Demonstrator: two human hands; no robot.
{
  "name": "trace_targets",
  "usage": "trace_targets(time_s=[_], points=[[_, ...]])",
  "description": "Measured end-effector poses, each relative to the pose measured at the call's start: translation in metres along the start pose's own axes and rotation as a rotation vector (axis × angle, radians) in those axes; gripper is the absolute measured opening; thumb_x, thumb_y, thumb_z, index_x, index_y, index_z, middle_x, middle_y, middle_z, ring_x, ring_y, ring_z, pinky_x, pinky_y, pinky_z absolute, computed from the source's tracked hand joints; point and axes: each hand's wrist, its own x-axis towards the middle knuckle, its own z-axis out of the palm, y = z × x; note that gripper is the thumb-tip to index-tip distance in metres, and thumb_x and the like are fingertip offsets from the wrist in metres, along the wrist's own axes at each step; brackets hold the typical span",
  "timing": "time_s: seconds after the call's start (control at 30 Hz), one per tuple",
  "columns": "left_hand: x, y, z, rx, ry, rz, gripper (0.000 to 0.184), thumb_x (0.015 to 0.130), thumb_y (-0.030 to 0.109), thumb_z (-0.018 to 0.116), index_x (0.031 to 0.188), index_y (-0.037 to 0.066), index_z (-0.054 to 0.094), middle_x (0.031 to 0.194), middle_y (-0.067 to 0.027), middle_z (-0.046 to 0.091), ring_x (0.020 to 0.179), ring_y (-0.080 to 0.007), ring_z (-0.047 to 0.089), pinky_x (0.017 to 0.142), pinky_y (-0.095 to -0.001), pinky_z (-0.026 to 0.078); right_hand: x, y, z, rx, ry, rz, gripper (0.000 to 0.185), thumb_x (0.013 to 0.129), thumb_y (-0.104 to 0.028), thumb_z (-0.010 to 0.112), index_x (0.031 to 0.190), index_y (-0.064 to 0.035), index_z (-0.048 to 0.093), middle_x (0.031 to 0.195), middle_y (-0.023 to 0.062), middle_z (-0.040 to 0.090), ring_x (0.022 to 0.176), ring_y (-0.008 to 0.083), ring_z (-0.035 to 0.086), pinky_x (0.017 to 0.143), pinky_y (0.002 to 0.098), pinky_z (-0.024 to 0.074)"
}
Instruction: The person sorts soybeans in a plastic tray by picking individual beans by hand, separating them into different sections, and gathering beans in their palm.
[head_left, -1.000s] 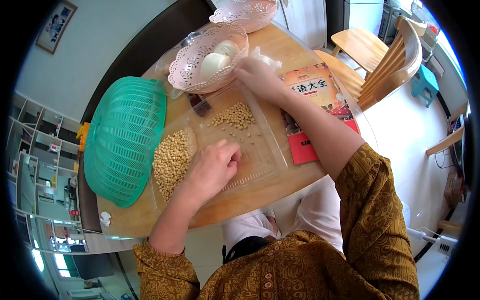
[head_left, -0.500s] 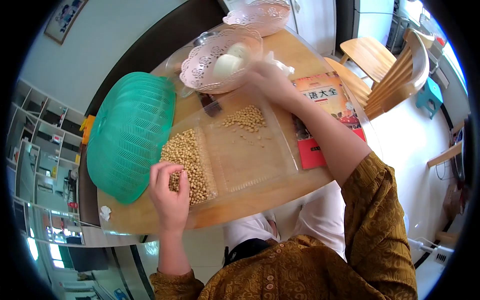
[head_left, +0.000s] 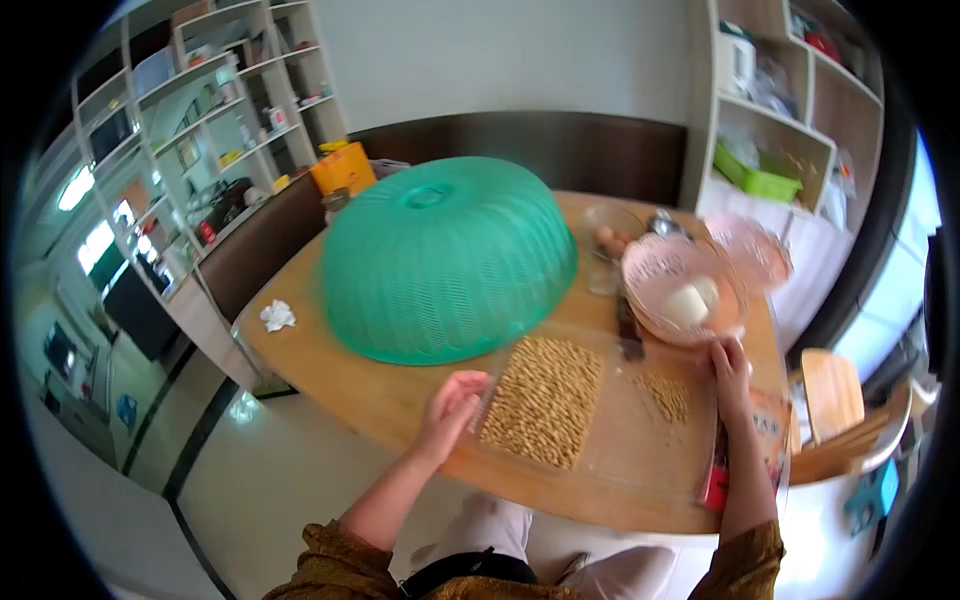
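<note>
A clear plastic box (head_left: 630,455) lies opened out flat on the table, with two halves side by side. Its left half is full of pale dried soybeans (head_left: 545,400); a small pile of soybeans (head_left: 668,398) is spread in the right half. My left hand (head_left: 448,412) is at the box's left edge, fingers and thumb bent around the rim. By the box's far right corner is my right hand (head_left: 732,372), just below a pink lacy basket (head_left: 650,265). Its fingers are curled down, and what they hold, if anything, is hidden.
A large green mesh food cover (head_left: 450,270) stands at the left on the wooden table (head_left: 380,395). White round items (head_left: 688,305) sit in the basket. Behind are a glass bowl with eggs (head_left: 610,240) and another pink basket (head_left: 750,245). A book (head_left: 768,425) lies under my right forearm.
My view has swung up and left. My left hand has moved from over the soybeans to the box's left edge. My right hand has drawn back from the basket's rim toward the box's corner.
</note>
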Motion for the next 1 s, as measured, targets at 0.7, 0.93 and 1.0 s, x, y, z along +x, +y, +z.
trace_targets(time_s=[0.7, 0.93, 1.0], points=[[0.001, -0.008, 0.014, 0.091, -0.145, 0.146, 0.055, 0.102, 0.015, 0.046, 0.154, 0.005, 0.029, 0.139, -0.0193, 0.056, 0.12, -0.0289, 0.059, 0.099, -0.0384, 0.047, 0.043, 0.107, -0.046, 0.068, -0.028, -0.116, 0.022, 0.105, -0.025, 0.054, 0.094, -0.0077, 0.061, 0.076, -0.0047, 0.054, 0.056, 0.0031, 0.044, 0.051, 0.019, 0.0377], [0.003, -0.012, 0.016, 0.167, -0.108, 0.122, 0.052, 0.103, 0.019, 0.043, 0.151, 0.001, 0.033, 0.136, -0.0202, 0.059, 0.093, -0.0266, 0.068, 0.087, -0.0393, 0.052, 0.013, 0.013, -0.014, 0.206, -0.073, 0.147, 0.018, 0.103, -0.017, 0.054, 0.086, -0.0095, 0.058, 0.07, -0.0061, 0.048, 0.055, 0.0041, 0.041, 0.052, 0.0198, 0.0369], [0.003, -0.01, 0.021, 0.199, -0.001, 0.178, 0.047, 0.101, 0.02, 0.045, 0.144, 0.001, 0.044, 0.123, -0.0182, 0.066, 0.083, -0.0262, 0.069, 0.081, -0.0413, 0.053, 0.025, 0.01, -0.026, -0.022, -0.108, 0.065, 0.017, 0.1, -0.015, 0.056, 0.086, -0.0074, 0.059, 0.069, -0.0038, 0.05, 0.057, 0.0063, 0.045, 0.054, 0.0217, 0.0395]])
